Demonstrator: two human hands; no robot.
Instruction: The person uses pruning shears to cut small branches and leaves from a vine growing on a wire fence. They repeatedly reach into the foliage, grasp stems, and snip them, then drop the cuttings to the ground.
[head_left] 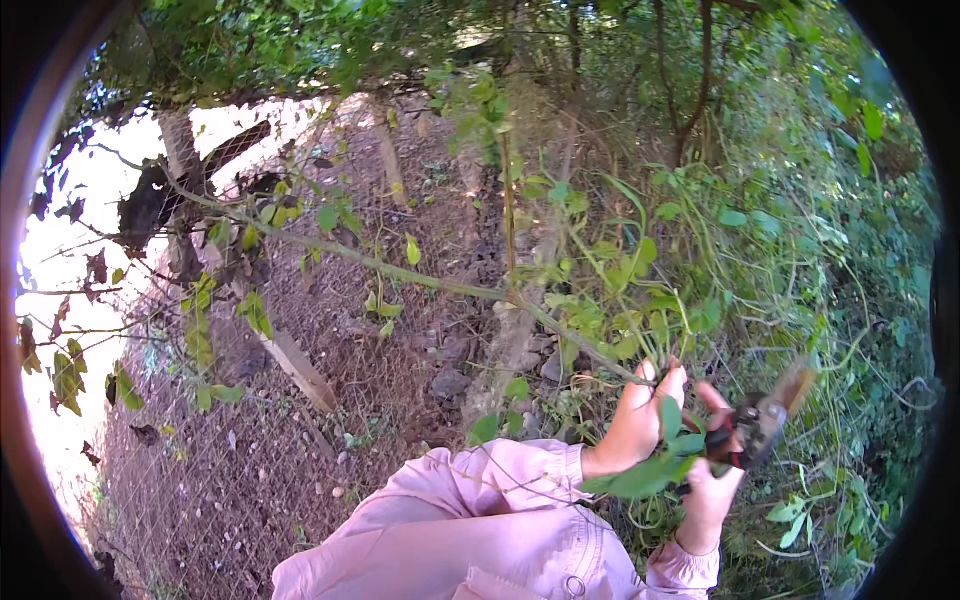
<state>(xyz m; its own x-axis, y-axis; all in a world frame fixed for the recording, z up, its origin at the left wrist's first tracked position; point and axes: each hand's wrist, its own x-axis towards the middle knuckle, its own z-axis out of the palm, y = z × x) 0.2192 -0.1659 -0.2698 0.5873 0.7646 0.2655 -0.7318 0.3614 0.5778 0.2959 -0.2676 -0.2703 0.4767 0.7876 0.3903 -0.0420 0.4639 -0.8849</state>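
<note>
My left hand (pixel 632 428) is closed around the lower end of a long, thin green-brown branch (pixel 420 278), which slants up and away to the far left. Green leaves (pixel 645 478) hang just below that hand and partly cover it. Close by on the right, my right hand (pixel 712 490) grips a pair of pruning shears (pixel 755 430) with dark, red-edged handles. The blades are smeared by motion and point up to the right, a little apart from my left hand. Whether they are parted cannot be made out.
A wire mesh fence (pixel 350 215) stands ahead, with brown soil and stones (pixel 450 383) behind it. Dense vines (pixel 810 250) crowd the right side. Dry, curled leaves (pixel 68 375) hang at the left, near a wooden post (pixel 300 372). Pink clothing (pixel 480 550) covers my lap and arms.
</note>
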